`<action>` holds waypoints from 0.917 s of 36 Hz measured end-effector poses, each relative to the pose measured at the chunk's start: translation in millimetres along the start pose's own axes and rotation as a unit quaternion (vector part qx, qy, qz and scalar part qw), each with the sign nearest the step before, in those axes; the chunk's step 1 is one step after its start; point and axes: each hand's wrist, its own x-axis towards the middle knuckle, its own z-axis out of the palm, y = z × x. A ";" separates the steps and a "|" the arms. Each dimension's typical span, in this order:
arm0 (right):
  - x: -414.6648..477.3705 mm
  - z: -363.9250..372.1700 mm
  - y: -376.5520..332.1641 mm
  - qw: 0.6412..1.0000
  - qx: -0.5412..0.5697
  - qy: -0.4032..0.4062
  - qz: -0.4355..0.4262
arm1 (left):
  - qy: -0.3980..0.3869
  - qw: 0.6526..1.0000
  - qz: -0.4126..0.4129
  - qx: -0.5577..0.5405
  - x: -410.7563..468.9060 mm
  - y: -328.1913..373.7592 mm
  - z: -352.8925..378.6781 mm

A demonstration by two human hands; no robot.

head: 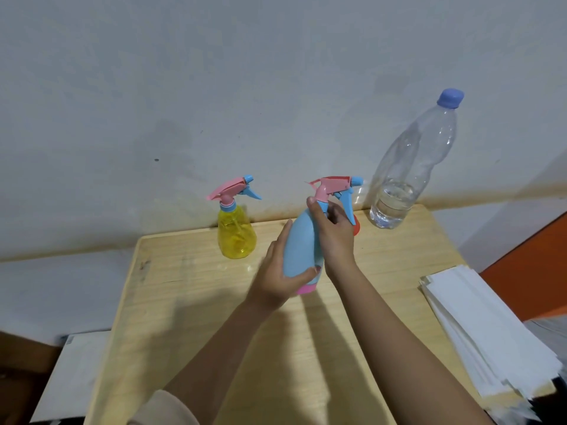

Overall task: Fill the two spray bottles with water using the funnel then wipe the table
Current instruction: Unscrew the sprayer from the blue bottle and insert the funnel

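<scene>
A blue spray bottle (300, 243) with a pink base and a pink and blue trigger head stands slightly tilted near the middle of the wooden table (196, 317). My left hand (277, 271) wraps its lower body. My right hand (333, 233) grips its neck just under the trigger head. A yellow see-through spray bottle (236, 233) with the same kind of head stands apart at the back left. A small piece of an orange-red thing (356, 229), maybe the funnel, peeks out behind my right hand. A tall clear water bottle (408, 173) with a blue cap holds a little water at the back right.
A stack of white paper towels (487, 326) lies on the table's right edge. The table's far edge meets a grey wall (214, 102). A white board (70, 375) sits lower at the left, and an orange surface (534, 265) shows at the right.
</scene>
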 end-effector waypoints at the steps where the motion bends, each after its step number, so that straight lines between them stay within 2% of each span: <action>1: 0.1 2.3 1.5 1.000 0.010 0.027 -0.008 | -0.003 1.000 0.001 0.006 -0.2 -0.6 0.2; 4: -2.4 8.7 2.8 0.997 0.026 0.060 -0.039 | -0.004 1.000 0.007 0.017 -0.4 -0.3 -0.8; 15: 8.2 9.8 -24.1 0.992 0.117 -0.012 -0.044 | -0.003 0.999 -0.011 -0.039 -5.6 -12.1 -24.7; 23: 32.2 -19.3 -82.4 0.974 0.202 0.041 -0.091 | 0.064 0.997 -0.050 -0.012 -8.7 -28.8 -37.3; 27: 34.3 -36.6 -81.0 0.984 0.146 0.023 -0.099 | 0.073 0.996 -0.049 -0.033 -8.6 -35.2 -36.4; 33: 26.9 -52.8 12.5 0.998 -0.067 -0.012 0.006 | 0.099 0.993 -0.049 -0.045 -6.2 -41.8 -21.3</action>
